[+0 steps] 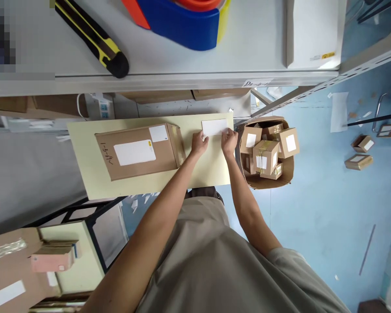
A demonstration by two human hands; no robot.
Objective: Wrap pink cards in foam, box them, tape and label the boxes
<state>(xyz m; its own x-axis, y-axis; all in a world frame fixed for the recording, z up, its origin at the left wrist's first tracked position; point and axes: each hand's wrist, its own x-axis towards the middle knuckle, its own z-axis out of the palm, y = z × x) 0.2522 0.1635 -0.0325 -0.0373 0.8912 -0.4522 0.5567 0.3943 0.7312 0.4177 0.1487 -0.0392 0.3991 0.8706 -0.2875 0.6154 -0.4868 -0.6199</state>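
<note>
A white rectangular sheet (pixel 214 127), perhaps a label, is held between my two hands over the right end of the pale yellow board (pixel 208 167). My left hand (pixel 199 144) pinches its lower left corner. At the lower right corner, my right hand (pixel 229 141) grips it with curled fingers. Left of my hands a brown cardboard box (pixel 138 171) lies on the board. Two white labels are stuck on the box, and handwriting runs along its left end.
An open carton (pixel 288 174) filled with several small boxes stands right of the board. Above, a shelf (pixel 195 61) bears a yellow-black utility knife (pixel 93 37), a blue tape dispenser (pixel 185 26) and a white package (pixel 313 32). Small boxes (pixel 358 161) lie on the blue floor.
</note>
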